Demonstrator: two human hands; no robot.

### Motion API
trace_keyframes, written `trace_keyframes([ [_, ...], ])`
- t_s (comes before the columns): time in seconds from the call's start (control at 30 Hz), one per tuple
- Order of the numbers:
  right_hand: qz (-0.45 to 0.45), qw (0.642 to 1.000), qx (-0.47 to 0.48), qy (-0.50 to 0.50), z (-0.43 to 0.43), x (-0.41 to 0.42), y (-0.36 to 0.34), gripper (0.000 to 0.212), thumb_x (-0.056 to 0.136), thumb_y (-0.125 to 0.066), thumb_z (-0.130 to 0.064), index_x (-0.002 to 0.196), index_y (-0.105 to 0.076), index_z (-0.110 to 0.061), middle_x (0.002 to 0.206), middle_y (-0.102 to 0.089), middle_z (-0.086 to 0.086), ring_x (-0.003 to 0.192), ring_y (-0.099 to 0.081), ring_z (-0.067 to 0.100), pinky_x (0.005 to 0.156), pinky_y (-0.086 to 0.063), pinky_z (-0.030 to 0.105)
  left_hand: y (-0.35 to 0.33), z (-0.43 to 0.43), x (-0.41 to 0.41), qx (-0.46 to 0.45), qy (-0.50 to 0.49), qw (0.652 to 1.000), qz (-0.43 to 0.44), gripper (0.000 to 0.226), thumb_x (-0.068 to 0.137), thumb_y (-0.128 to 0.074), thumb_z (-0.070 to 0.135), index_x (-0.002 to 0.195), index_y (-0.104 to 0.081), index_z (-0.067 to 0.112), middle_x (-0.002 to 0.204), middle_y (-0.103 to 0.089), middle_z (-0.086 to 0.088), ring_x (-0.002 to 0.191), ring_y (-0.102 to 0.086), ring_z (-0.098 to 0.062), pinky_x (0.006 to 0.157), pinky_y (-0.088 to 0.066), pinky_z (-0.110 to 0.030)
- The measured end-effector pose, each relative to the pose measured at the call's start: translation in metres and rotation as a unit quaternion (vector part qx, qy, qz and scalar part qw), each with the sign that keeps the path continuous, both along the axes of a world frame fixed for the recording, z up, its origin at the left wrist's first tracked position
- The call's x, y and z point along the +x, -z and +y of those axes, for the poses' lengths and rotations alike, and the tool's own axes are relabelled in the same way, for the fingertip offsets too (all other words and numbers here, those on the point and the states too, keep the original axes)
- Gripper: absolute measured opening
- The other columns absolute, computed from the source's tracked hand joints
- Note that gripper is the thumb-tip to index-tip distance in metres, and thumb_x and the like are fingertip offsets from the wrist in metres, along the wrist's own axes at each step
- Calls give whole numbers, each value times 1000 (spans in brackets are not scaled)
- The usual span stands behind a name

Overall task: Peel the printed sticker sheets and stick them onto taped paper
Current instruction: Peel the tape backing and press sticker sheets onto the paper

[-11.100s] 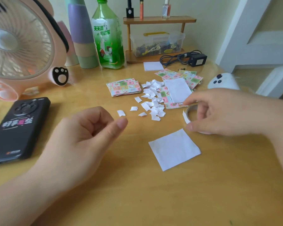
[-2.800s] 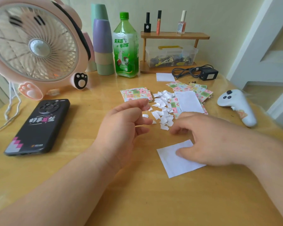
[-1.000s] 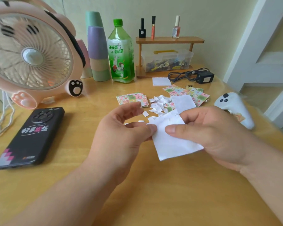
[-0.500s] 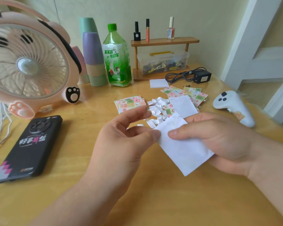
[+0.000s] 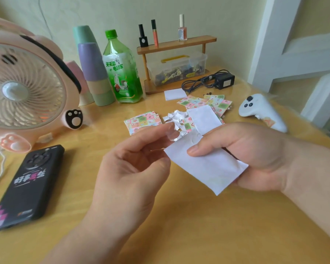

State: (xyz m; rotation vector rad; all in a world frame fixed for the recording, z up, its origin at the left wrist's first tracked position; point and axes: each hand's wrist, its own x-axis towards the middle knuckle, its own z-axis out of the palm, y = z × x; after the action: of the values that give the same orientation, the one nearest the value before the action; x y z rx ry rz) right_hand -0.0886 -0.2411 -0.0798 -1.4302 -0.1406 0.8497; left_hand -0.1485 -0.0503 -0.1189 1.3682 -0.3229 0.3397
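- Wooden table, yellowish top.
- Left of grip: black phone, back up; pink fan beyond it.
- Just beyond grip: sticker sheet pile, paper scraps, 2nd sticker sheet pile.
- Beyond, right: white controller.
- Far edge: stacked cups, green bottle, wooden rack, black adapter.
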Motion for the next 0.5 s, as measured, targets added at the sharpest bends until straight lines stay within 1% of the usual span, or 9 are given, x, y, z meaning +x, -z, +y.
trace_keyframes([
  [0.03, 0, 1000, -6, 2, 0, 1, 0, 63, 62, -76, -15, 123, -67, -2, 111, -67, 18, 100, -50, 30, 84, -20, 44, 0, 0, 0, 0, 4, 1000, 1, 45, 69, -68, 6, 110, -79, 20, 110, -75, -7, 106, -67, -24, 88, -52, -38],
  [0.07, -1, 1000, -8, 3, 0, 1, 1, 71, 61, -77, -15, 128, -63, 3, 120, -67, 23, 101, -50, 30, 84, -20, 44, -1, 0, -1, 1, 5, 1000, 3, 44, 70, -68, 8, 110, -79, 21, 109, -74, -7, 105, -67, -23, 87, -53, -37],
  [0.1, -5, 1000, -7, 4, 0, 1, 1, 79, 59, -79, -16, 132, -58, 3, 130, -64, 26, 102, -50, 30, 84, -19, 44, -1, 1, -1, 4, 5, 1000, 4, 44, 70, -69, 8, 110, -79, 22, 109, -74, -6, 105, -66, -23, 86, -53, -35],
  [0.13, -5, 1000, -4, 1, 0, 2, 2, 84, 57, -80, -18, 135, -55, 2, 134, -61, 27, 102, -50, 30, 84, -18, 45, -1, 1, 0, 8, 5, 1000, 3, 44, 70, -69, 9, 110, -79, 23, 109, -74, -6, 104, -65, -23, 86, -53, -35],
  [0.17, -5, 1000, -4, -2, 0, 3, 3, 87, 56, -80, -18, 136, -54, 2, 130, -63, 26, 102, -49, 30, 84, -17, 45, -1, 1, 0, 11, 6, 1000, 2, 43, 70, -70, 8, 109, -79, 24, 109, -74, -6, 104, -65, -24, 86, -53, -35],
  [0.2, -1, 1000, -4, -3, 0, 3, 3, 88, 55, -80, -19, 136, -54, 2, 122, -66, 23, 101, -49, 30, 84, -17, 45, -2, 0, 0, 14, 6, 1000, 1, 44, 70, -71, 5, 109, -79, 24, 108, -74, -6, 103, -65, -23, 85, -53, -35],
  [0.27, -1, 1000, -2, -6, 0, 4, 5, 89, 53, -81, -19, 136, -54, 1, 111, -62, 15, 100, -48, 29, 84, -16, 44, -2, -1, 0, 16, 2, 1000, 6, 47, 71, -68, -7, 107, -80, 22, 106, -75, -7, 100, -67, -21, 82, -53, -31],
  [0.37, -11, 1000, -4, -8, -2, 5, 5, 89, 53, -81, -19, 135, -55, 1, 110, -62, 14, 100, -49, 29, 84, -17, 44, -3, -3, -2, 17, 8, 1000, 2, 49, 74, -60, -13, 104, -80, 20, 103, -76, -4, 96, -69, -17, 79, -53, -27],
  [0.5, 1, 1000, 0, -28, 0, 4, 4, 90, 54, -81, -18, 136, -52, 3, 113, -60, 15, 102, -50, 30, 85, -19, 45, -3, -3, -2, 11, 5, 1000, 3, 45, 74, -62, -12, 102, -80, 18, 101, -76, -3, 95, -70, -17, 82, -54, -28],
])
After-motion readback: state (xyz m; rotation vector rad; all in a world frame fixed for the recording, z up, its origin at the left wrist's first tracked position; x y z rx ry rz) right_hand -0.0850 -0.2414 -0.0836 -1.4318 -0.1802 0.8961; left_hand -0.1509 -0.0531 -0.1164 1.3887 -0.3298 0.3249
